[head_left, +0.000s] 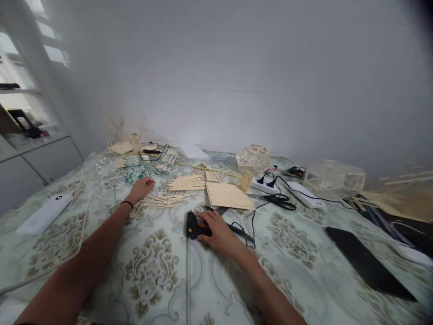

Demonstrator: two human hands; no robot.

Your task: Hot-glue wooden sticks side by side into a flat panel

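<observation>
Gripped the black glue gun (pixel 199 229) by its handle with the right hand (pixel 218 229), low over the floral-patterned table (pixel 216 298), and curled the left hand (pixel 142 187) beside loose wooden sticks (pixel 165 201), too small in view to tell whether pinching one. Probably risked a burn or a stray drip by turning the possibly hot gun carelessly toward the left hand, and a jerk off line by snagging black cords (pixel 283 202) near the wooden panel (pixel 230 195). Faced a plain grey wall (pixel 216 54) beyond the cluttered table, alongside cabinet doors (pixel 52 160) at far left.
</observation>
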